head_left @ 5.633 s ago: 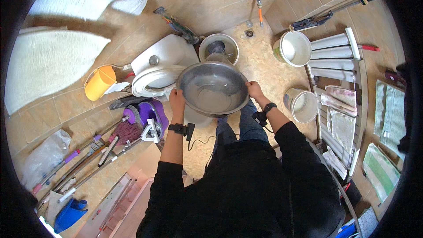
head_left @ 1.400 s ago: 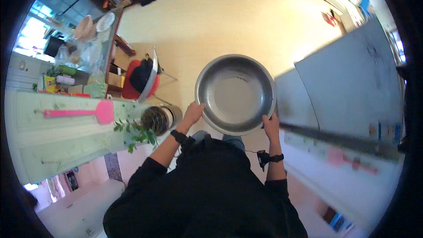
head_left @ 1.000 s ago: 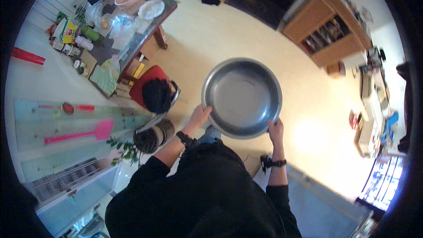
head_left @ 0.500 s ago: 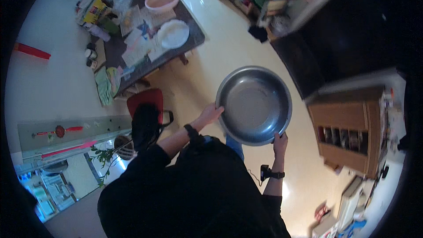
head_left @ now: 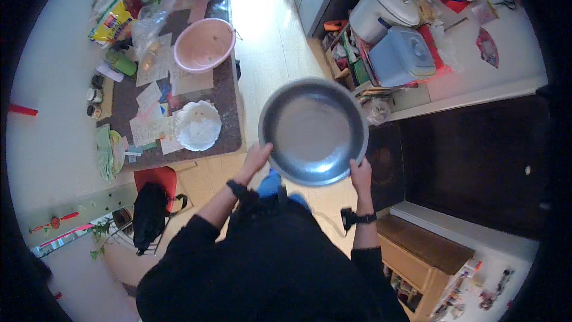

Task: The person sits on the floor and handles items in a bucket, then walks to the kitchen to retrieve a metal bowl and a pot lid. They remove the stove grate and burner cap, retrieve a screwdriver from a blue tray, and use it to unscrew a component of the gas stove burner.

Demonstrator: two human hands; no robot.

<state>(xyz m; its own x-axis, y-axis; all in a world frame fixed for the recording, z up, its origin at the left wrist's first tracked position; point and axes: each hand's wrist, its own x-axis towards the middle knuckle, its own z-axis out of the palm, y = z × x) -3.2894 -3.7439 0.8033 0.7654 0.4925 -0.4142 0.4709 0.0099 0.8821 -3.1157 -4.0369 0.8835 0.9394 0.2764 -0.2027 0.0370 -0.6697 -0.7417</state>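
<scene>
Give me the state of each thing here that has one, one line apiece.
Metal basin: held up, open side up, nothing visible inside
Left hand: closed on its near left rim
Right hand: closed on its near right rim
Pink basin: upright on the table
White pot: lid on
Blue-grey container: lid appears closed
Black bag: on the red chair

Dark table (head_left: 230,100) with papers (head_left: 146,130) on top, red chair (head_left: 157,175) at near edge.
Pink basin (head_left: 205,46) by right edge; white wavy-rimmed dish (head_left: 198,126) near the near right corner; green cloth (head_left: 104,152) at near left corner; small jars (head_left: 93,95) along left edge; black bag (head_left: 149,217) on chair.
</scene>
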